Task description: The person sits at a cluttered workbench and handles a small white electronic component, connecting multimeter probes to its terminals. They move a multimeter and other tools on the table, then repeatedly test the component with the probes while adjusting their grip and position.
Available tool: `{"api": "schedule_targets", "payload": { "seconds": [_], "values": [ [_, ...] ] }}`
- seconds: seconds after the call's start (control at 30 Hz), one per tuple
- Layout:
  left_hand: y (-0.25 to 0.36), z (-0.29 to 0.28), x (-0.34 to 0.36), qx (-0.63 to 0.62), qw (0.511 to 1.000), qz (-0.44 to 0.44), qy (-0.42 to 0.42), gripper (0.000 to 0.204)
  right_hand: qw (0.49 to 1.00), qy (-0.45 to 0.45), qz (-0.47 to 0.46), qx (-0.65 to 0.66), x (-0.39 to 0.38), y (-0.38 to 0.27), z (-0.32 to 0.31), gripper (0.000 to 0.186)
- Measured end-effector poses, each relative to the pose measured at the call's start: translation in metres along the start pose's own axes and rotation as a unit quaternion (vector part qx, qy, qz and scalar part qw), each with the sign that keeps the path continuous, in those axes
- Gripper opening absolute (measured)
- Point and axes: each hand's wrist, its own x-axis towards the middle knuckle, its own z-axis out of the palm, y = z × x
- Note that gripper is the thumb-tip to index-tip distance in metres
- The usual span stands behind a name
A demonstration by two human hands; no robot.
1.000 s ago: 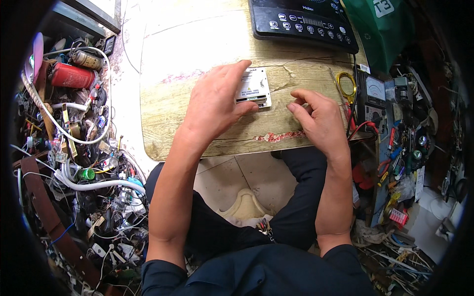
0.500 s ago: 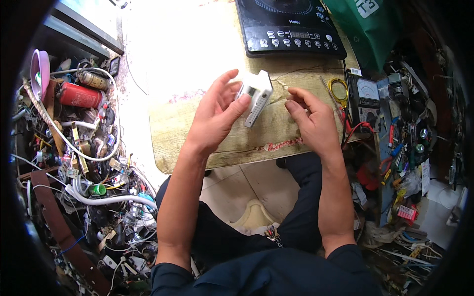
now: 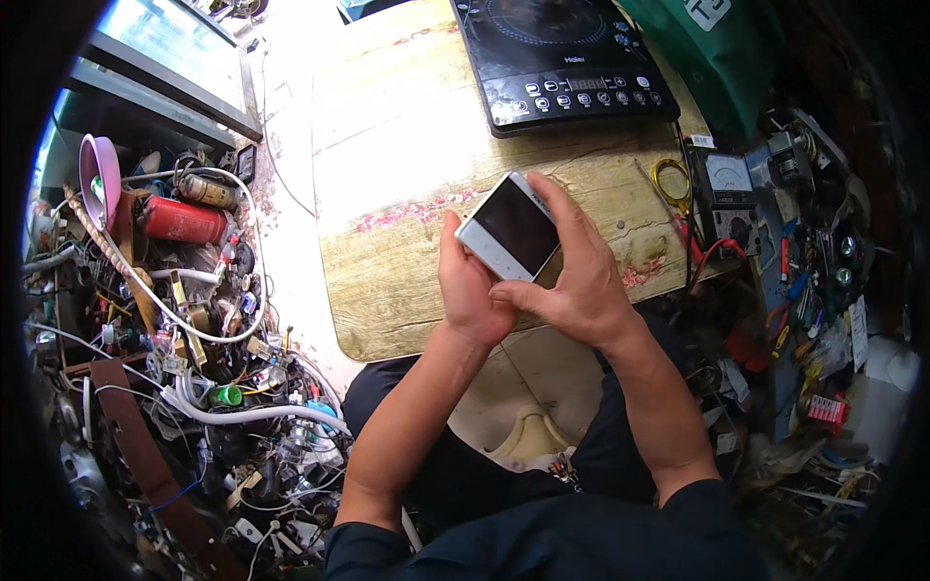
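A small white rectangular device [image 3: 511, 229] with a large dark screen lies tilted between my two hands over the wooden table, screen up. My left hand [image 3: 473, 290] cradles its lower left side, with most fingers hidden beneath. Around its right edge curl the fingers of my right hand [image 3: 584, 283], whose thumb reaches the lower corner. The screen is unlit. A tiny dark round bit [image 3: 620, 225] sits on the tabletop to the right of my right hand.
A black induction cooker [image 3: 581, 82] stands at the table's far side. Right of the table are yellow-handled scissors [image 3: 670, 179], an analog multimeter [image 3: 727, 189] and tools. Tangled cables and a red cylinder [image 3: 184, 221] crowd the left. A green bag [image 3: 712, 58] hangs at far right.
The device has turned so its dark screen faces up, and it is closer to me. My right hand has moved left and taken hold of it alongside my left hand.
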Motion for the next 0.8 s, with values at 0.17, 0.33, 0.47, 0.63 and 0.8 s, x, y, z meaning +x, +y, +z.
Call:
{"api": "schedule_targets", "payload": {
  "seconds": [0.17,0.33,0.47,0.63,0.8],
  "values": [
    [-0.007,-0.013,0.000,-0.106,0.993,-0.009,-0.047,0.086,0.997,0.004,-0.066,-0.032,0.003,0.000,0.005,0.116],
    [-0.005,-0.011,-0.003,-0.090,0.994,0.001,-0.064,0.078,0.995,0.008,-0.088,-0.038,0.004,0.001,0.006,0.117],
    [-0.007,-0.016,-0.003,-0.137,0.986,-0.008,-0.091,0.082,0.996,0.004,-0.082,-0.038,0.004,0.001,0.006,0.116],
    [-0.010,-0.024,-0.002,-0.147,0.982,-0.011,-0.115,0.084,0.997,0.009,-0.067,-0.023,0.004,0.001,0.006,0.114],
    [-0.014,-0.001,-0.004,-0.038,0.999,-0.007,0.017,0.085,0.998,0.060,0.016,0.012,0.002,0.007,0.012,0.099]
  ]
}}
